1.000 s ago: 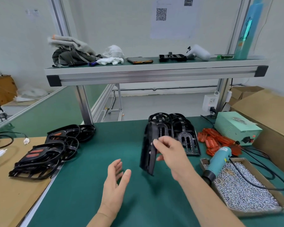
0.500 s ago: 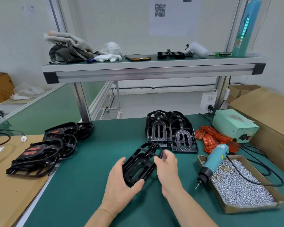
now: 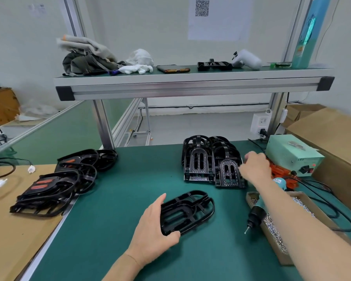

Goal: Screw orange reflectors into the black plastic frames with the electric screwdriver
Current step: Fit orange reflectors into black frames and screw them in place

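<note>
Head view, black frame [image 3: 187,211]: lying flat on the green mat [image 3: 130,199], lower centre.
Left hand [image 3: 152,232]: gripping the frame's near left end, thumb curling round its edge.
Right hand [image 3: 254,169]: hovering at the orange reflectors [image 3: 280,171], right of centre; fingers hiding behind the knuckles, so grip not telling.
Electric screwdriver [image 3: 256,216]: lying unheld on the screw tray [image 3: 285,260], lower right.
Handling: probably feeling light, stiff and ribbed; gripping the outer rim looking safest, keeping the middle opening free.

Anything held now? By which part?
Left hand grips the black frame at its near left end. Right hand is over the orange reflectors; hold cannot be told.
</note>
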